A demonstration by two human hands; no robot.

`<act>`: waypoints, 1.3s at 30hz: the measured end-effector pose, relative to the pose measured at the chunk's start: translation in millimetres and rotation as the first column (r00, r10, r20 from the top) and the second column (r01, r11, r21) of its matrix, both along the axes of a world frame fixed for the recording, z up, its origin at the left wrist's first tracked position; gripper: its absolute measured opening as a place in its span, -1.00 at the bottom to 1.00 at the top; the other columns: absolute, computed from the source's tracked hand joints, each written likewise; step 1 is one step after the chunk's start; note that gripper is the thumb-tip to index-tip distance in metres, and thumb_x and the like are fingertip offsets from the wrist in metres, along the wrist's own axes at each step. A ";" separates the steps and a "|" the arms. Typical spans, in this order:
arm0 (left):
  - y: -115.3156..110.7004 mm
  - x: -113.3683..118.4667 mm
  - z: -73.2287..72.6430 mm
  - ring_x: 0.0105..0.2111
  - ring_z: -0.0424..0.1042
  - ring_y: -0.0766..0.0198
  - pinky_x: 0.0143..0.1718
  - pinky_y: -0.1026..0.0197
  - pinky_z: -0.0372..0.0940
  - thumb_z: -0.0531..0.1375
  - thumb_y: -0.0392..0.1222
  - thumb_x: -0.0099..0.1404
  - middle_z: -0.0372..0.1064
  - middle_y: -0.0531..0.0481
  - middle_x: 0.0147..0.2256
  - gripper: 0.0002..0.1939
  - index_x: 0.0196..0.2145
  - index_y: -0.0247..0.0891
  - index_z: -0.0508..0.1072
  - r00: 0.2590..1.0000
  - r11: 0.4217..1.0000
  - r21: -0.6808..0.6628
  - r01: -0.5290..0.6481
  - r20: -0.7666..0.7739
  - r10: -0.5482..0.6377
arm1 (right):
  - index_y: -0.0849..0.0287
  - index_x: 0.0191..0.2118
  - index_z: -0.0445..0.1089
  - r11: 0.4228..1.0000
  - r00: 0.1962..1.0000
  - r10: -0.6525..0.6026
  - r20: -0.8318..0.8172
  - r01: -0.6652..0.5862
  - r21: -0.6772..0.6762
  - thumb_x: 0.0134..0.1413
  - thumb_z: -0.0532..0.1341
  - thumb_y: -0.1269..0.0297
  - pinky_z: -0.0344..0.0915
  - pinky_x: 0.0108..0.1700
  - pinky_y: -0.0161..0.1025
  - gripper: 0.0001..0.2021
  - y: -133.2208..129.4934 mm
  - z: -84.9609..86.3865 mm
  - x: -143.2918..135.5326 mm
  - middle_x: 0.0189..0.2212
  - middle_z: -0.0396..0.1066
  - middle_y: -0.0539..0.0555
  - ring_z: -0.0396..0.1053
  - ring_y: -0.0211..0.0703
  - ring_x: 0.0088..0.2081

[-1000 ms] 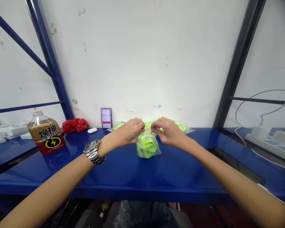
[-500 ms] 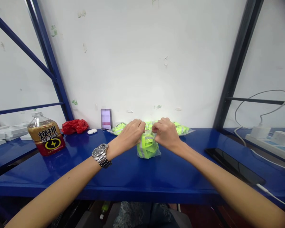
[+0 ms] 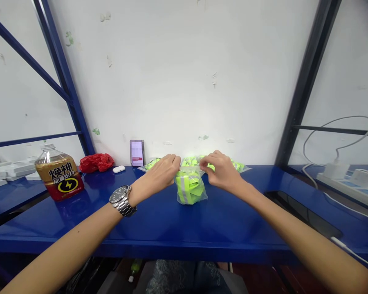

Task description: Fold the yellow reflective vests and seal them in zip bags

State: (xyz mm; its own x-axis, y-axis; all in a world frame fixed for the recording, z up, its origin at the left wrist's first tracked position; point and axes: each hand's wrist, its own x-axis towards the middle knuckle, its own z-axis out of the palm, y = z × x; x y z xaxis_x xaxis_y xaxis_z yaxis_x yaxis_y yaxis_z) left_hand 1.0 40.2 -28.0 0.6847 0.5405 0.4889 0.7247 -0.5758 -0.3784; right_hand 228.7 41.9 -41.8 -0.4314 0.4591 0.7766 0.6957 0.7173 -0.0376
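Observation:
A clear plastic bag stands upright on the blue table, with a folded neon-yellow reflective vest inside it; grey reflective stripes show through the plastic. My left hand, with a metal watch on its wrist, pinches the top left corner of the bag. At the top right corner, my right hand is closed on the bag's edge. The bag's mouth runs as a straight line between the two hands. Behind them, more bagged neon-yellow vests lie near the wall, partly hidden by my hands.
On the blue table, a large drink bottle, a red plastic bag, a white earbud case and a propped phone are at the left. A black phone on a cable and a power strip are at the right.
My hands have moved apart along the bag's top, the left one leftward and the right one slightly rightward. The bag's top edge is now stretched straighter between them.

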 end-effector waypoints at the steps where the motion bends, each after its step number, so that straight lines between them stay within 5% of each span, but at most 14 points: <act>1: -0.4 1.7 -0.6 -0.35 0.20 0.22 -0.38 0.21 0.11 -0.05 -0.59 -0.07 0.21 -0.07 -0.34 -0.65 -0.34 -0.27 0.18 1.000 1.000 0.008 -0.004 -0.002 0.004 | 0.18 -0.47 0.35 1.000 1.000 0.001 -0.002 -0.001 0.014 -0.16 0.09 0.64 0.05 -0.37 -0.25 -0.78 0.8 -0.8 -0.4 -0.53 0.37 0.06 0.21 -0.14 -0.39; 6: -2.8 7.7 0.2 -0.37 0.20 0.21 -0.38 0.20 0.11 -0.06 -0.57 0.09 0.21 -0.07 -0.38 -0.75 -0.35 -0.28 0.21 0.999 1.000 0.015 0.023 0.032 -0.023 | 0.18 -0.59 0.30 0.993 0.994 -0.085 -0.070 0.090 0.071 -0.36 0.04 0.67 0.02 -0.45 -0.29 -0.75 6.5 -4.6 -3.7 -0.63 0.30 0.03 0.18 -0.18 -0.48; 12: -5.2 -6.7 6.7 -0.34 0.25 0.26 -0.34 0.22 0.18 -0.07 -0.31 0.39 0.25 -0.08 -0.33 -0.88 -0.29 -0.29 0.23 0.988 0.994 -0.057 0.088 0.130 -0.080 | 0.20 -0.54 0.39 0.998 0.984 -0.062 -0.165 0.063 0.003 -0.25 0.09 0.63 0.07 -0.45 -0.31 -0.79 11.2 -3.3 3.2 -0.59 0.37 0.03 0.24 -0.21 -0.49; 23: -2.1 -15.0 -1.6 -0.37 0.27 0.28 -0.41 0.25 0.16 -0.08 -0.52 0.16 0.25 -0.05 -0.37 -0.79 -0.36 -0.25 0.16 0.982 0.993 -0.074 0.089 0.173 -0.075 | 0.18 -0.52 0.43 0.999 0.990 -0.031 -0.135 0.026 -0.037 -0.12 0.13 0.53 0.09 -0.45 -0.30 -0.83 4.2 -0.1 6.6 -0.58 0.39 0.04 0.26 -0.21 -0.49; 28: -13.1 -12.1 10.0 -0.36 0.26 0.22 -0.34 0.18 0.18 0.01 -0.17 0.37 0.30 -0.08 -0.37 -0.85 -0.34 -0.27 0.25 0.984 0.996 -0.039 0.080 0.162 -0.072 | 0.18 -0.53 0.44 0.998 0.988 0.010 -0.152 -0.019 -0.058 -0.13 0.14 0.55 0.11 -0.46 -0.30 -0.83 0.0 2.4 8.2 -0.58 0.41 0.03 0.27 -0.23 -0.51; 31: -24.5 -5.5 12.4 -0.20 0.30 0.12 -0.22 0.12 0.21 0.11 0.10 0.29 0.33 -0.17 -0.17 -0.59 -0.10 -0.29 0.27 0.986 0.993 -0.074 0.089 0.148 -0.078 | 0.19 -0.53 0.45 0.991 0.982 0.096 -0.163 -0.110 -0.082 -0.15 0.16 0.57 0.14 -0.45 -0.30 -0.82 -7.9 5.0 5.8 -0.56 0.44 0.03 0.28 -0.25 -0.52; 34: -41.5 6.5 7.5 -0.21 0.33 0.10 -0.27 0.14 0.22 0.15 0.18 0.23 0.34 -0.19 -0.14 -0.40 0.04 -0.31 0.21 0.995 0.980 -0.175 0.094 0.045 -0.087 | 0.20 -0.49 0.47 0.921 0.949 0.276 -0.154 -0.307 -0.239 -0.09 0.20 0.51 0.20 -0.44 -0.30 -0.87 -17.9 9.4 5.6 -0.56 0.45 0.03 0.30 -0.26 -0.52; 37: -64.3 18.3 -5.6 -0.32 0.33 0.15 -0.40 0.18 0.18 0.14 0.05 0.26 0.34 -0.12 -0.26 -0.61 -0.09 -0.28 0.28 0.993 0.975 -0.216 0.050 -0.093 -0.072 | 0.21 -0.48 0.48 0.773 0.891 0.425 -0.161 -0.449 -0.447 -0.06 0.28 0.38 0.24 -0.43 -0.30 -0.95 -24.3 12.3 11.7 -0.57 0.44 0.03 0.33 -0.25 -0.51; 39: -77.4 21.8 -18.8 -0.33 0.31 0.14 -0.44 0.18 0.15 0.16 -0.11 0.25 0.32 -0.12 -0.26 -0.73 -0.13 -0.25 0.28 0.984 0.991 -0.133 0.010 -0.177 -0.034 | 0.22 -0.49 0.48 0.742 0.880 0.440 -0.177 -0.468 -0.481 -0.04 0.30 0.29 0.23 -0.42 -0.29 -0.88 -25.0 11.7 18.1 -0.58 0.43 0.03 0.31 -0.26 -0.51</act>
State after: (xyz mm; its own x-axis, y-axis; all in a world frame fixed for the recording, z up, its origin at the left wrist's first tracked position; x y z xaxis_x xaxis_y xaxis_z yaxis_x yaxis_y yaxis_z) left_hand 22.8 -37.2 -46.8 0.7671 0.5755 0.2835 0.6388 -0.6441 -0.4208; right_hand 246.8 17.0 -30.1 -0.6572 0.5433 0.5224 0.2800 0.8195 -0.5001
